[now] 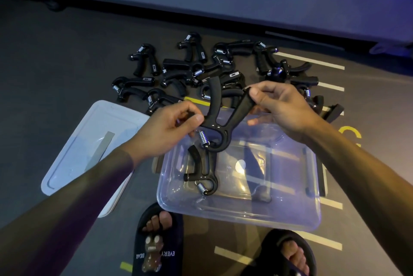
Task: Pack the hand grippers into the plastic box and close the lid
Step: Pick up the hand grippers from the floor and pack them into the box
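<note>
Dark gym flooring (55, 56) with white and yellow markings carries a clear plastic box (308, 213), its pale lid (73, 155) flat beside it at left, and beyond both a scatter of black hand grippers (190, 67). One gripper (202, 175) lies inside the box. Above it, a held gripper (220, 128) is pinched at its knob end by the left hand (165, 128) and at a handle tip by the right hand (281, 105)

Dim, bluish light; glare on clear plastic; wide-angle edge distortion.
</note>
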